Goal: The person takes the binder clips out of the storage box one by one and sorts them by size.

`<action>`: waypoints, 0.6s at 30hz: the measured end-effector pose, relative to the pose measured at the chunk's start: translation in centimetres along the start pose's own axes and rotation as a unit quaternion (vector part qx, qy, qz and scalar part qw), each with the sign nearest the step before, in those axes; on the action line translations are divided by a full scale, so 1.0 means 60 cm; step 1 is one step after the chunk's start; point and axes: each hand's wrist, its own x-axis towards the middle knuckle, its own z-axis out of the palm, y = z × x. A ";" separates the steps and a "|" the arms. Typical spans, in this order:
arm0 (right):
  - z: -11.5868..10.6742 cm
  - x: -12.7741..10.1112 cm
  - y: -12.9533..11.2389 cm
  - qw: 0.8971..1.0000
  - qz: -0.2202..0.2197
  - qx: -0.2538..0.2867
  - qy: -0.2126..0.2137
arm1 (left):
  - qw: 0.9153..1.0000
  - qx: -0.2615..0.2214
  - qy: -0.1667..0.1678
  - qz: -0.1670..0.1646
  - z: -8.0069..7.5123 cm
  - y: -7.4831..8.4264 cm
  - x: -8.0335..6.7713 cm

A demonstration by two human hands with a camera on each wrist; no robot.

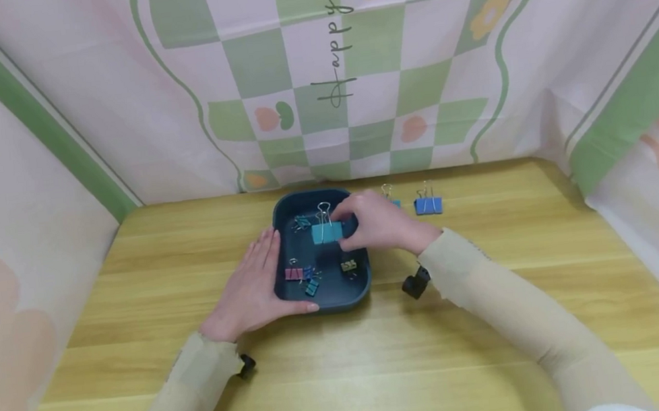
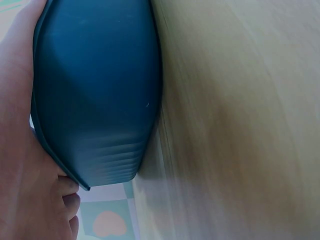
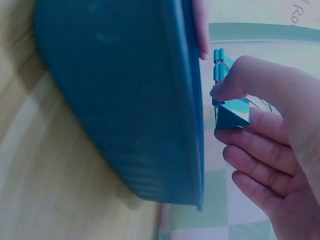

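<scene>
My right hand pinches a large teal binder clip between thumb and fingers, over the dark blue tray. In the right wrist view, that binder clip is seen from its end, above the tray's rim. My left hand rests against the tray's left side, fingers straight along the rim and thumb stretched along the near edge. Inside the tray lie several small binder clips: a teal one towards the back, a pink one, a blue one and another teal one near the front left, and a yellowish one at right.
On the wooden table, a blue binder clip stands right of the tray. Another, lighter blue binder clip is partly hidden behind my right hand. A patterned curtain hangs along the table's back edge, with more cloth at both sides.
</scene>
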 end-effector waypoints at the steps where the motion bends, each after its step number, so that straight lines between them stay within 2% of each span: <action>1: -0.003 -0.003 0.001 1.000 0.003 0.002 0.001 | 1.000 -0.001 0.001 0.001 0.000 0.000 0.000; 8: -0.031 -0.026 0.013 0.999 0.035 0.003 0.011 | 1.000 -0.006 0.004 0.006 0.000 0.001 -0.001; 13: -0.053 -0.041 0.027 0.999 0.018 -0.003 0.050 | 1.000 -0.009 0.008 0.007 0.000 0.002 -0.002; 18: -0.074 -0.057 0.036 0.996 0.030 -0.003 0.089 | 1.000 -0.006 0.008 0.006 -0.002 0.003 -0.002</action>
